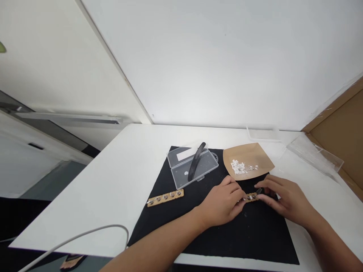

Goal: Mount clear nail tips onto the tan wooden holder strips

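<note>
A short tan wooden strip with metal studs (251, 197) lies on the black mat (227, 234), caught between both hands. The left hand (224, 202) has its fingers curled down onto the strip's left end; the right hand (283, 198) pinches the right end with thumb and fingers closed. Just behind sits a brown paper tray (255, 153) of small white pieces (241, 167). Farther left lie a clear plastic box (208, 163) with a black curved tool (196, 161) across it and a second studded strip (166, 197), on the white desk (113, 177).
</note>
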### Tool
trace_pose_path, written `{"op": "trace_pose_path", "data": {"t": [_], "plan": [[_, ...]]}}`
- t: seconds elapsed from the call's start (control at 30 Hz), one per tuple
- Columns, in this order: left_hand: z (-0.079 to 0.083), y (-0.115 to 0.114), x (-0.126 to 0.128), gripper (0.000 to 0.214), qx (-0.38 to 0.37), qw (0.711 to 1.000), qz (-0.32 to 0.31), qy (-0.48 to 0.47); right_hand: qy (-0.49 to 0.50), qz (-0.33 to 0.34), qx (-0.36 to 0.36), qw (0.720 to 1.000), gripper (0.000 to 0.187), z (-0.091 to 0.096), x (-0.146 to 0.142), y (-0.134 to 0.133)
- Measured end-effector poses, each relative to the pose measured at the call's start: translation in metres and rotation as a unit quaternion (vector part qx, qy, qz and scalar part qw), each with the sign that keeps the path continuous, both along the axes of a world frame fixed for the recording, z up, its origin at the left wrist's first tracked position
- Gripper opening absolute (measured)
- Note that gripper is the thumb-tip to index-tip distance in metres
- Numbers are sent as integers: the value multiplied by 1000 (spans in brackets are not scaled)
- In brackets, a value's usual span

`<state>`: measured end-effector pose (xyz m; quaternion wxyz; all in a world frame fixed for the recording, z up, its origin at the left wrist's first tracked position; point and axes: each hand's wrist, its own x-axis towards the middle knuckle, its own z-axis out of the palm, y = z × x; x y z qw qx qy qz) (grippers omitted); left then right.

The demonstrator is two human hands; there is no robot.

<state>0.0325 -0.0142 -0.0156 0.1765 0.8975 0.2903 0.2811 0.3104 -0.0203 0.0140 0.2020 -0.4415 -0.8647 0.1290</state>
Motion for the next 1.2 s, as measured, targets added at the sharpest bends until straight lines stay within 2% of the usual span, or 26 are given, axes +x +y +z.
{"op": "trace_pose_path", "data": {"t": [0.07, 0.13, 0.2, 0.27, 0.47, 0.57, 0.73, 0.83, 1.03, 1.1, 1.2], "plan": [[0, 0, 0, 12, 3, 1000, -1, 1, 18, -84, 40, 995, 25, -1, 9, 2], [0, 0, 0, 12, 5, 1000, -2, 3, 23, -195, 71, 978, 31, 0, 17, 5], [0, 0, 0, 11, 4, 1000, 0, 3, 21, -296, 76, 952, 27, 1, 25, 8], [0, -1, 0, 10, 2, 1000, 2, 1, 19, -346, 63, 936, 19, 3, 30, 12], [0, 0, 1, 10, 8, 1000, 0, 2, 72, -360, 110, 924, 17, 6, 44, 17], [0, 1, 1, 10, 5, 1000, -1, 0, 86, -382, 93, 915, 14, 7, 49, 15], [1, 0, 1, 9, 5, 1000, -5, -7, 94, -385, 111, 911, 14, 11, 47, 14], [2, 0, 1, 7, 6, 1000, -4, -10, 118, -402, 120, 900, 12, 13, 44, 14], [5, 0, 1, 8, 1, 1000, -5, -11, 158, -474, 89, 862, 9, 12, 45, 15], [5, 0, 1, 8, -2, 1000, -6, -8, 157, -481, 81, 859, 9, 12, 47, 16], [4, 1, 1, 9, -2, 1000, -9, -5, 134, -471, 70, 869, 10, 12, 49, 17]]}}
